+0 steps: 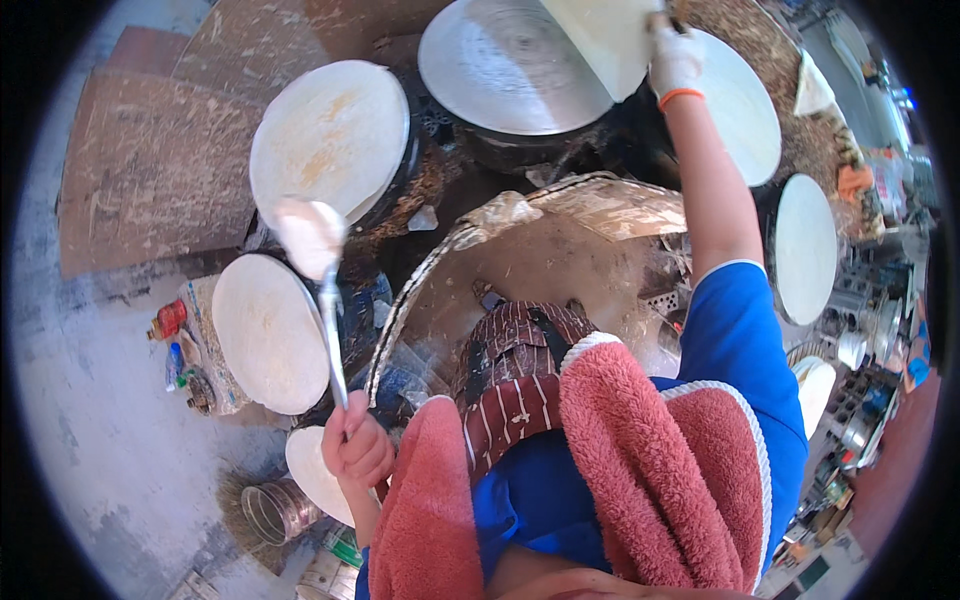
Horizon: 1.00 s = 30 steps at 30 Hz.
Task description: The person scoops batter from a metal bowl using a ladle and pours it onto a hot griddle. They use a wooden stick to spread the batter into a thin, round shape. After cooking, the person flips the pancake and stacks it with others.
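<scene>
My left hand [358, 447] grips the long metal handle of a ladle [330, 330]. A blurred, pale mass of batter or dough [306, 236] fills its bowl, over the near edge of a griddle covered by a browned, thin round flatbread [326, 142]. At the far side, my right hand [675, 64] wears a white glove with an orange cuff. Its fingers close on the edge of a thin, pale flatbread sheet [600, 41], which is partly off a round griddle [517, 67]. Bare grey metal shows left of the sheet's straight edge. A brown stick-like thing shows at the gloved fingers, partly cut off.
More round griddles with pale tops curve around me, one at left [270, 334], others at right [735, 112] [806, 247]. Brown boards [157, 165] lie at far left. A curved, crusted rim [420, 292] stands before my legs. A metal bucket [274, 514] is at lower left.
</scene>
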{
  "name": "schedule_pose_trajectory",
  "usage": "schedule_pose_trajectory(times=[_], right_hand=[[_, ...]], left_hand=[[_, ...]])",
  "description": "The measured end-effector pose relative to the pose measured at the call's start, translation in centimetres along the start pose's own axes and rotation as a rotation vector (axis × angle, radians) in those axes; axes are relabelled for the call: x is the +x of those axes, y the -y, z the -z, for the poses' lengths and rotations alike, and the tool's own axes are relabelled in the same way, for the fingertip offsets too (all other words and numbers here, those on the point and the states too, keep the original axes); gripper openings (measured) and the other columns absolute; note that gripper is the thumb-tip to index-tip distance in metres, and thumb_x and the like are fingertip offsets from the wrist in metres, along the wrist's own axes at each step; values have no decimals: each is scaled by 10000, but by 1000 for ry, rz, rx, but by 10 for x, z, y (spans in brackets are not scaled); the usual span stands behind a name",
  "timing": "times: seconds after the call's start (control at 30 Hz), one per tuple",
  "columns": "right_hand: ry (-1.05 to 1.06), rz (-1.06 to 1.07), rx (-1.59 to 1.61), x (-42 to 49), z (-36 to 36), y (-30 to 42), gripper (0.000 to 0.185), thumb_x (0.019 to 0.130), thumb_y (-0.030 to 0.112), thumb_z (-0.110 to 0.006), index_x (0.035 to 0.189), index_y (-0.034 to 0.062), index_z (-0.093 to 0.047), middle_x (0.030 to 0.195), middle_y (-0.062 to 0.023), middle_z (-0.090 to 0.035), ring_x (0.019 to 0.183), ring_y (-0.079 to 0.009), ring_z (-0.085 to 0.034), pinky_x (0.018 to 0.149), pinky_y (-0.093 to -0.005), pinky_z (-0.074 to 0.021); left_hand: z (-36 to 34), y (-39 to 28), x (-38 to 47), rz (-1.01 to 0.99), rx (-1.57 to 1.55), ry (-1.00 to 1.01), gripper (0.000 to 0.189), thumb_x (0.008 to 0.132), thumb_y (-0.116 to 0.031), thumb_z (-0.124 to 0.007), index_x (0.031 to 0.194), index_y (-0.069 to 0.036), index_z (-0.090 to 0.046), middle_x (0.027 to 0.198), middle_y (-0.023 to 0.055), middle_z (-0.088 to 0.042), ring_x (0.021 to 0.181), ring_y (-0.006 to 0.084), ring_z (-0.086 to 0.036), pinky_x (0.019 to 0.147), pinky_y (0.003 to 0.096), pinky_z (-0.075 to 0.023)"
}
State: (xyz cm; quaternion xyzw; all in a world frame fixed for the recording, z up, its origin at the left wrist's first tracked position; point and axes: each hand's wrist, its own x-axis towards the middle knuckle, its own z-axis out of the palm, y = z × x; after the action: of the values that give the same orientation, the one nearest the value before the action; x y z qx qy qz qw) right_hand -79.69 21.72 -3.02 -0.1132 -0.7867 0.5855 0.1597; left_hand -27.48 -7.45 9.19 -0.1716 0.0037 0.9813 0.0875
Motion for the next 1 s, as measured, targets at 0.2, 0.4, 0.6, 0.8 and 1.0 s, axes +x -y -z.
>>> schedule_pose_trajectory(times=[0.2, 0.4, 0.6, 0.8, 1.0], right_hand=[[-314, -178, 456, 64, 235, 12, 141, 811, 144, -630, 934, 106, -571, 774, -22, -545, 638, -149, -507, 495, -305, -407], [-370, -238, 646, 75, 515, -38, 319, 898, 215, -553, 1154, 24, -550, 924, -111, -628, 684, -213, -580, 613, -308, -480], [-802, -236, 355, -85, 774, -62, 329, 936, 259, -442, 1183, 56, -522, 971, -130, -628, 830, -226, -605, 701, -341, -511], [-1079, -383, -331, -314, 894, -171, 403, 917, 348, -497, 1141, 18, -555, 1049, -148, -608, 868, -251, -603, 731, -351, -505], [-1391, -884, -432, -422, 861, -243, 334, 799, 176, -603, 1058, -29, -558, 962, -151, -615, 830, -260, -603, 755, -367, -489]], left_hand=[[-44, 81, 35, 39, 789, -150, 267, 945, -235, -437, 761, -67, -341, 436, -27, -270, 308, 48, -229, 262, 225, -214], [-26, 162, 119, 592, 112, -218, 225, 993, -249, -272, 844, -93, -335, 493, -50, -271, 345, 40, -256, 290, 215, -270], [-19, 252, 176, 818, 23, -212, 237, 1000, -251, -242, 849, -90, -329, 512, -45, -276, 357, 42, -272, 314, 218, -308], [-26, 311, 190, 862, 63, -270, 233, 995, -257, -249, 853, -85, -315, 497, -45, -279, 335, 50, -280, 284, 221, -294], [-36, 379, 182, 839, 248, -356, 234, 996, -248, -266, 832, -89, -315, 498, -63, -237, 328, 24, -237, 273, 183, -247]])
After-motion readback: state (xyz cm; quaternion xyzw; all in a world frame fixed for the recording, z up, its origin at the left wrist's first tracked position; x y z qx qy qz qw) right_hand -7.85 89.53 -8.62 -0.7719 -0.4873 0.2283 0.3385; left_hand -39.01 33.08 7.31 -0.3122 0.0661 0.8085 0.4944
